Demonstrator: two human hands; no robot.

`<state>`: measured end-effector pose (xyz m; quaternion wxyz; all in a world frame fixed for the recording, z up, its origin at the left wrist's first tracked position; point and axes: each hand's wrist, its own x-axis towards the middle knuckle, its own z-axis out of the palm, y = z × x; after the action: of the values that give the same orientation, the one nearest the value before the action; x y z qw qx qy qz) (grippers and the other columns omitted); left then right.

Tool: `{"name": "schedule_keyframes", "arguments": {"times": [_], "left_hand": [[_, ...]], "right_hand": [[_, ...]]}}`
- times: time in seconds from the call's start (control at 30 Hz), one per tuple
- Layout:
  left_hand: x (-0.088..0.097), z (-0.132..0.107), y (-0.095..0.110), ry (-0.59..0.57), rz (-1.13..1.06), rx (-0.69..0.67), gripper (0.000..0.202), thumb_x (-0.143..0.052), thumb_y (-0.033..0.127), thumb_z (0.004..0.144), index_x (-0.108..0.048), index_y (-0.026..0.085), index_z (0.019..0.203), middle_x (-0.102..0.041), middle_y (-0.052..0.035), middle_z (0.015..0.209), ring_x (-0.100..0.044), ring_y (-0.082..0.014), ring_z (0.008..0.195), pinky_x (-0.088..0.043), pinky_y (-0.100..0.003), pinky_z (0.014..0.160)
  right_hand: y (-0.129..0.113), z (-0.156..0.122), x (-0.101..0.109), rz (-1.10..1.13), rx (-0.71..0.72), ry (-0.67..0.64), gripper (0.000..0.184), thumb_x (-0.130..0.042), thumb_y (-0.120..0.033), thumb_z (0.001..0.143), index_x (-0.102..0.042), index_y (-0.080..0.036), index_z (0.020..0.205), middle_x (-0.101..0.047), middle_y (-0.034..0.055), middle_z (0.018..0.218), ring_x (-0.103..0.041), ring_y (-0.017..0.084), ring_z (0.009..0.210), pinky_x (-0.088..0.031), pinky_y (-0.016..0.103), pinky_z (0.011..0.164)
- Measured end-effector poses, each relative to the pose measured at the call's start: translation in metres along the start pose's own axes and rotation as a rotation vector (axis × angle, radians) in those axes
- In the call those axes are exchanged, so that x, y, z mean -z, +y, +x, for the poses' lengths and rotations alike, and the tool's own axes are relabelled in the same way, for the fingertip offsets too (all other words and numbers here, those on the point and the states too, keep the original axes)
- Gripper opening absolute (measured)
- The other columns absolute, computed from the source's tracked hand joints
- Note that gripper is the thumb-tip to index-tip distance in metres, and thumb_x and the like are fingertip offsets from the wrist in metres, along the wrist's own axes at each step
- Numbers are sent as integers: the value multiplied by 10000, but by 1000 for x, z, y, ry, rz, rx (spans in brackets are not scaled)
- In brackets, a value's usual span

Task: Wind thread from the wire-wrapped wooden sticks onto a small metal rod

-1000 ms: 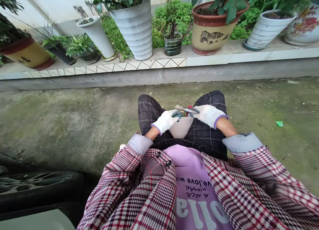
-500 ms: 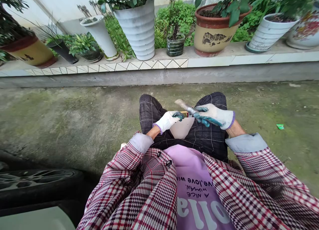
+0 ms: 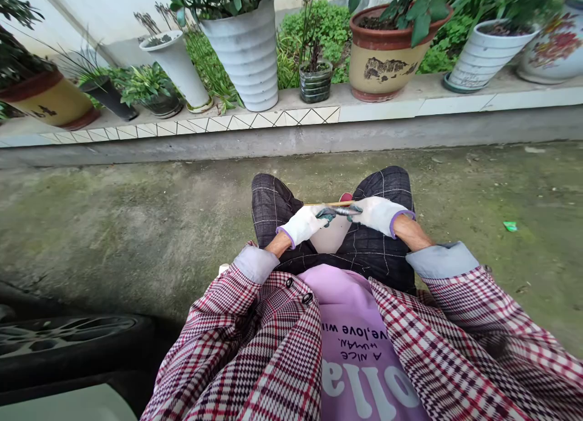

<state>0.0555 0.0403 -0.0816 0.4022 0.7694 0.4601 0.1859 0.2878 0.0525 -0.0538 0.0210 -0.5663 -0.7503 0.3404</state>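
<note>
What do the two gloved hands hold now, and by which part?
The right hand grips a slim grey metal rod by one end; its tip reaches the left hand, which pinches a pale flat piece at its top edge.

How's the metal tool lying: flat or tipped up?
Flat. The metal tool runs about level, side to side, between the left hand and the right hand.
</note>
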Motion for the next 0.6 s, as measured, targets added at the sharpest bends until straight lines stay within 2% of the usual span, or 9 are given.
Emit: {"name": "schedule_keyframes", "arguments": {"times": [0.1, 0.17, 0.2, 0.27, 0.33, 0.4, 0.47, 0.53, 0.6], "left_hand": [[-4, 3, -3, 29, -211, -1, 363, -516, 134, 808, -713, 129, 1113, -748, -45, 943, -645, -126, 816, -488, -212, 801], [-7, 3, -5, 24, -319, -7, 372, -509, 101, 788, -713, 120, 1099, -749, -50, 948, -654, -124, 844, -490, -217, 838], [-8, 3, -5, 13, -357, -13, 361, -511, 102, 789, -714, 115, 1087, -748, -53, 942, -658, -124, 850, -491, -221, 847], [-10, 2, -5, -18, -405, -28, 319, -520, 140, 815, -713, 112, 1068, -743, -61, 945, -660, -122, 830, -496, -229, 845], [-12, 0, -7, -41, -405, -45, 280, -528, 200, 849, -716, 116, 1039, -738, -67, 954, -654, -120, 810, -499, -233, 836], [-13, 0, -9, -30, -365, -48, 263, -529, 232, 865, -718, 120, 1008, -735, -65, 929, -648, -125, 805, -499, -237, 827], [-10, 1, -13, -2, -304, -53, 239, -548, 221, 849, -722, 120, 978, -733, -60, 905, -645, -134, 823, -495, -235, 825], [-6, 4, -16, 18, -261, -40, 213, -571, 196, 818, -722, 115, 944, -733, -56, 904, -642, -136, 816, -493, -226, 804], [-1, 5, -16, 27, -224, -18, 210, -574, 176, 796, -724, 118, 931, -732, -43, 894, -637, -131, 798, -491, -219, 786]], "right_hand": [[5, 2, 10, -146, -44, 132, 233, -621, -383, 841, -685, -168, 907, -691, 92, 822, -620, 217, 751, -411, 299, 628], [7, 2, 16, -146, -66, 251, 241, -604, -398, 842, -667, -171, 894, -676, 87, 788, -592, 199, 698, -402, 292, 597], [8, 0, 18, -63, -73, 298, 251, -604, -414, 843, -657, -172, 882, -661, 81, 756, -570, 183, 657, -402, 285, 568], [8, -4, 21, 260, -60, 320, 282, -614, -451, 841, -634, -172, 874, -625, 62, 698, -512, 145, 568, -401, 267, 495], [6, -10, 24, 609, -26, 241, 327, -659, -489, 803, -611, -175, 881, -608, 42, 678, -465, 113, 499, -400, 250, 425], [3, -17, 25, 795, 10, 78, 388, -726, -507, 729, -605, -173, 883, -604, 25, 663, -464, 100, 463, -404, 242, 384], [-2, -22, 24, 765, 44, -147, 413, -760, -493, 686, -626, -157, 885, -612, 18, 643, -493, 103, 450, -411, 239, 378], [-8, -24, 17, 605, 122, -368, 395, -740, -468, 721, -666, -135, 919, -637, 20, 648, -521, 102, 467, -423, 229, 408], [-14, -24, 4, 402, 221, -463, 362, -717, -436, 764, -701, -125, 949, -664, 21, 672, -537, 96, 502, -433, 219, 453]]}}
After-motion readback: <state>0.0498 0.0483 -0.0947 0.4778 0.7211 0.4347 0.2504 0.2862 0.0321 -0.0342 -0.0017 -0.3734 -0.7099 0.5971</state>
